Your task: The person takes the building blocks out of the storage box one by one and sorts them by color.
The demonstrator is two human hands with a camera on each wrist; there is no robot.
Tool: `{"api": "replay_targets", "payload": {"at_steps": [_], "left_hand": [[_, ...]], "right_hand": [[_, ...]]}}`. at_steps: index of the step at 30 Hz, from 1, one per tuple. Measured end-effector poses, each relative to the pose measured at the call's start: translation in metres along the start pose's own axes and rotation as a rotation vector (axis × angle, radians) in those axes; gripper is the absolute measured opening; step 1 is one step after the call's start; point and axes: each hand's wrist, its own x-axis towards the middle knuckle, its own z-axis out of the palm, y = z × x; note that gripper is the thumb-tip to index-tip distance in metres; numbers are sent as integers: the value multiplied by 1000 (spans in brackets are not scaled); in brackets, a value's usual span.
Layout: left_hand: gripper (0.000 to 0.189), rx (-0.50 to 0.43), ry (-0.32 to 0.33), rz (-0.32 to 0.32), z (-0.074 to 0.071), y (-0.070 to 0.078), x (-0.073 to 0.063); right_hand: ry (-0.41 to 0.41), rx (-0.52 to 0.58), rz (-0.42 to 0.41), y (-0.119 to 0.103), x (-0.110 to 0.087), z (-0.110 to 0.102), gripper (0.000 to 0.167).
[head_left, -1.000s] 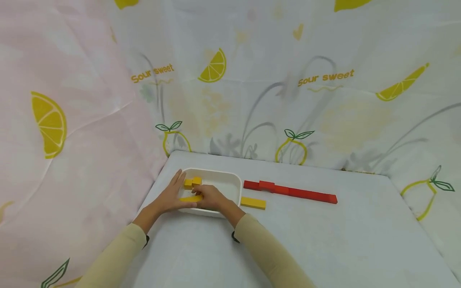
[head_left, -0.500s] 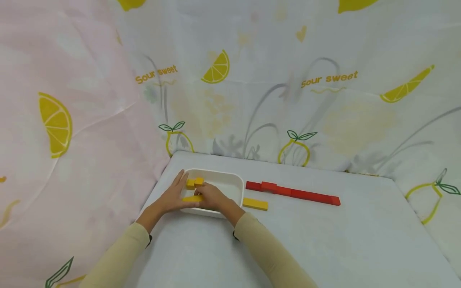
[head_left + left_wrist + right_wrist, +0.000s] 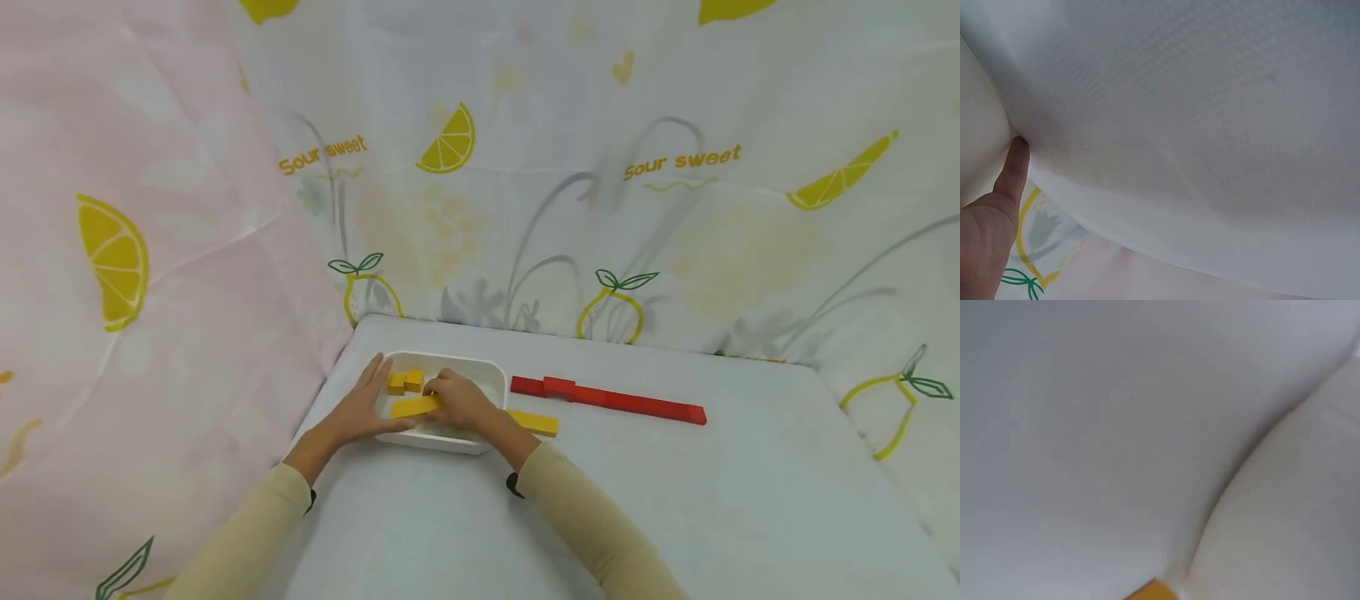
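Observation:
A white tray [image 3: 480, 365] sits on the table's left part. Along its left side lies my left hand [image 3: 352, 412], fingers fairly straight against the wall and thumb along the near rim. In the left wrist view one straight finger [image 3: 1013, 172] touches the tray's outside. My right hand [image 3: 463, 404] is over the tray, pinching a long yellow block [image 3: 414, 407] by its right end; its fingertips are partly hidden. Two small yellow cubes [image 3: 405, 382] sit in the tray's far left corner.
Another long yellow block [image 3: 534, 423] lies on the white table just right of the tray. Beyond it stretches a row of red blocks [image 3: 611, 399], one raised above the others. A lemon-print cloth [image 3: 517, 192] hangs behind and to the left.
My right hand has shifted right and slightly up, bringing the pinched yellow block away from the tray's left end. My left hand has stayed at the tray's side.

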Motion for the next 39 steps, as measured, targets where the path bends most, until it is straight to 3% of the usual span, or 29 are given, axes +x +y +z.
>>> {"api": "replay_targets", "payload": {"at_steps": [4, 9, 14, 20, 22, 25, 39], "left_hand": [[124, 3, -14, -26, -3, 1, 1], [125, 0, -23, -40, 0, 2, 0], [123, -21, -21, -48, 5, 4, -2], [122, -11, -33, -52, 6, 2, -8], [122, -8, -23, -49, 4, 1, -6], [122, -20, -15, -42, 2, 0, -1], [120, -1, -13, -51, 3, -1, -1]], "right_hand": [[51, 68, 17, 9, -11, -15, 32], [60, 180, 74, 23, -28, -29, 31], [71, 261, 119, 37, -56, -42, 32], [256, 361, 47, 43, -83, -68, 31], [289, 352, 39, 47, -86, -78, 30], [272, 288, 64, 58, -93, -87, 30], [184, 193, 278, 117, -164, -79, 32]]}}
